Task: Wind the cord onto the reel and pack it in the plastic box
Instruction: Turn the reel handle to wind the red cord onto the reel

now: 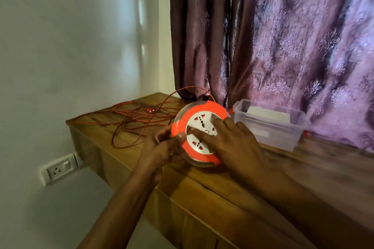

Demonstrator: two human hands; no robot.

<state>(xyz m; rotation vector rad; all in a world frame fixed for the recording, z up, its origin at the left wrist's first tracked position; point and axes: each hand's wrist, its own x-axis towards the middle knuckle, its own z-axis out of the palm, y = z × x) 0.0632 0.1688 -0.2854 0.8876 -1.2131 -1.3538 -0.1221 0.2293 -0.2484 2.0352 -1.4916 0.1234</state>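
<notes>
An orange cord reel point(204, 107) with a white socket face is held tilted just above the wooden shelf point(202, 186). My left hand point(164, 147) grips the reel's left rim. On the white face rests my right hand point(230, 139), fingers spread across the sockets. The orange cord point(129, 125) lies in loose loops on the shelf to the left, its plug point(150, 110) among them, and one strand arcs up to the reel's far side. A clear plastic box point(269, 125) stands without a lid to the right of the reel, something white inside it.
A purple patterned curtain point(283, 46) hangs behind the shelf and touches the box. The white wall point(70, 46) is on the left, with a socket and switch plate point(59, 169) below the shelf's left end. The shelf's front edge runs diagonally toward me.
</notes>
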